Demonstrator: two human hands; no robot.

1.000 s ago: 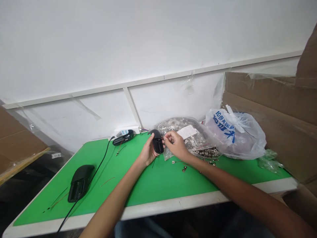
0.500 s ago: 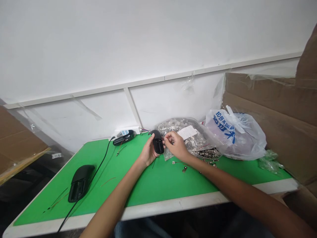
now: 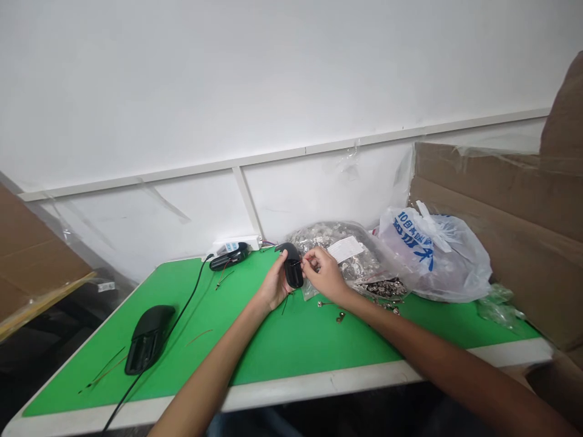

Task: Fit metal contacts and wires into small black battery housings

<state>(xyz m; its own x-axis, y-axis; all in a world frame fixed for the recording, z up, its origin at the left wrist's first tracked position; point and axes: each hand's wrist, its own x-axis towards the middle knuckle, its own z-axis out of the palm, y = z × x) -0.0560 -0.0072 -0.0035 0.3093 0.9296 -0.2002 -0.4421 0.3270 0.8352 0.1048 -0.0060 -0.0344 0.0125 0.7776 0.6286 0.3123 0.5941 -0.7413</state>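
**Fine fingerwork, mid-air**

The person's left hand [image 3: 274, 284] is curled around a curved black plastic shell [image 3: 293, 267], holding it upright above the far part of a green-topped table [image 3: 255, 349]. The right hand [image 3: 324, 274] is nearly closed, its fingertips [image 3: 310, 260] pinched together at the shell's side (whatever they grip is too small to tell). A similar black shell [image 3: 148, 338] lies on the table beside a thin black cable [image 3: 190, 291]. Behind the hands sit a clear plastic bag of metal parts [image 3: 334, 238] and a white plastic bag with blue print [image 3: 432, 258].
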